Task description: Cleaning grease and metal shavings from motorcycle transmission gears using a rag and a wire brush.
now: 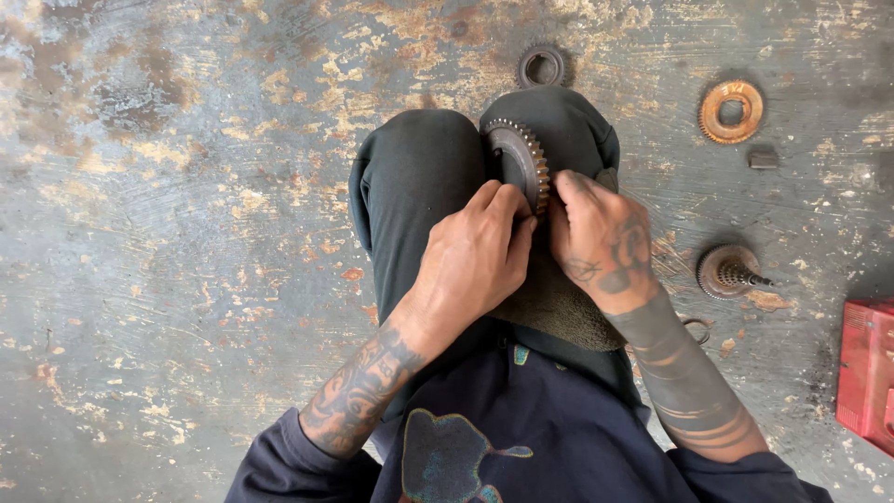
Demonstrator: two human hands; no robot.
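We are looking down at our own lap, seated on a concrete floor (186,233) that is showing grey, scuffed and blotched with rust-coloured patches. Both hands are closing on a large toothed gear (518,160) — a round steel disc, dark on its face and rusty along the teeth, standing on edge against our knees in dark trousers. Our left hand (475,256) is pinching the gear's lower rim with curled fingers, and our right hand (601,237) is gripping the same rim from the other side, so the two hands are nearly touching each other. A coarse, nubbly olive cloth (549,307) is lying under the hands, draped over the right thigh.

Around us, the other parts are lying well apart on the floor. A small dark ring gear (542,66) is sitting just beyond the knees. Further right, an orange-rusted flat gear (732,111) with a centre hole is lying flat, and a small dark block (763,159) is resting just below it. A stubby geared shaft (731,271) with a splined tip is lying on its side near our right wrist. A red box (866,373) is cutting in at the right edge. The floor to our left is giving wide room
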